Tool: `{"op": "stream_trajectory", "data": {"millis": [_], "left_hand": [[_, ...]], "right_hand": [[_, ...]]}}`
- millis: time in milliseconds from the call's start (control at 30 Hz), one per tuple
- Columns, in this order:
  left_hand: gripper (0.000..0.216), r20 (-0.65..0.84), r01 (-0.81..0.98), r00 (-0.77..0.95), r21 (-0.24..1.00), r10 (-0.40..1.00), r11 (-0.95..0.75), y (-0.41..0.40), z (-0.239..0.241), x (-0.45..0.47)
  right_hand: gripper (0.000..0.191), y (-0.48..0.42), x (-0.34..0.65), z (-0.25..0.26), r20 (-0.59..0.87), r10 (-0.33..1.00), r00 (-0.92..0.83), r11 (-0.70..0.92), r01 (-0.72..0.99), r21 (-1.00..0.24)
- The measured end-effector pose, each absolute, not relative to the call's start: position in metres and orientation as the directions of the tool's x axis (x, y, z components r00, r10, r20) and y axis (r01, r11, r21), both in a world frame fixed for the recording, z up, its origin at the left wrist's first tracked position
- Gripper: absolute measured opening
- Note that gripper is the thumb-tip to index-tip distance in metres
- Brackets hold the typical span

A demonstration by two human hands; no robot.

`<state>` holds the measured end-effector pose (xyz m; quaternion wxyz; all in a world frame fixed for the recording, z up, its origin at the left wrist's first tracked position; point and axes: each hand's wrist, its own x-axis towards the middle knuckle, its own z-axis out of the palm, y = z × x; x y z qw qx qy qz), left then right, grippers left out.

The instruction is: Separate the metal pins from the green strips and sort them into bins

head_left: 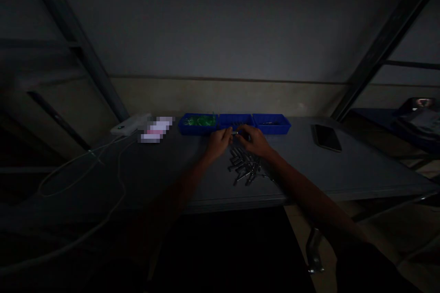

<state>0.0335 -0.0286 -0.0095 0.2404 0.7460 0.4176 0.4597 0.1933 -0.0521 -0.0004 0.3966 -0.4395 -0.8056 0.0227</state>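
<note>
My left hand (219,143) is closed in a pinch around a small, pale metal cylinder (234,132), whose end sticks out to the right. Close beside that end, my right hand (255,141) has its thumb and fingers curled together; what they grip is too small and dark to make out. Both hands are just in front of the middle blue bin (235,118), which holds small dark parts. Below them a loose pile of metal cylinders and thin rods (244,165) lies on the grey table (202,183).
The left blue bin (197,132) holds green and clear plastic material; the right blue bin (282,128) has a few thin parts. A smartphone (327,137) lies at the right. At the left are a white box (129,125) and a looping cable (120,178). Metal posts frame the table.
</note>
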Motion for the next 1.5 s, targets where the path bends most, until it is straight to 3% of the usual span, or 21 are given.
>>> {"op": "stream_trajectory", "data": {"millis": [133, 300, 500, 767, 1033, 1267, 1500], "left_hand": [[0.047, 0.463, 0.408, 0.264, 0.742, 0.846, -0.533, -0.0301, -0.0081, 0.0336], [0.022, 0.546, 0.321, 0.298, 0.715, 0.783, -0.62, -0.033, -0.007, 0.0342], [0.017, 0.557, 0.32, 0.285, 0.712, 0.78, -0.625, -0.0315, -0.0083, 0.0346], [0.037, 0.516, 0.427, 0.243, 0.703, 0.821, -0.568, -0.0328, -0.0043, 0.0334], [0.02, 0.553, 0.246, 0.293, 0.744, 0.78, -0.621, -0.0315, -0.0077, 0.0324], [0.017, 0.552, 0.317, 0.252, 0.729, 0.795, -0.606, -0.0305, -0.0073, 0.0318], [0.031, 0.502, 0.35, 0.24, 0.753, 0.831, -0.557, -0.031, -0.0102, 0.0304]], "right_hand": [[0.018, -0.0512, 0.193, -0.0001, 0.607, 0.732, -0.31, 0.608, 0.699, -0.377], [0.027, -0.0476, 0.1916, -0.0027, 0.603, 0.754, -0.26, 0.588, 0.677, -0.442], [0.028, -0.0489, 0.191, -0.0027, 0.599, 0.77, -0.217, 0.571, 0.652, -0.498], [0.019, -0.0517, 0.1901, -0.0016, 0.61, 0.749, -0.259, 0.589, 0.682, -0.433], [0.035, -0.048, 0.1897, -0.004, 0.583, 0.785, -0.21, 0.537, 0.699, -0.471], [0.024, -0.0483, 0.1916, -0.0041, 0.592, 0.771, -0.237, 0.572, 0.665, -0.48], [0.026, -0.0507, 0.1877, -0.0024, 0.635, 0.717, -0.289, 0.616, 0.69, -0.381]]}}
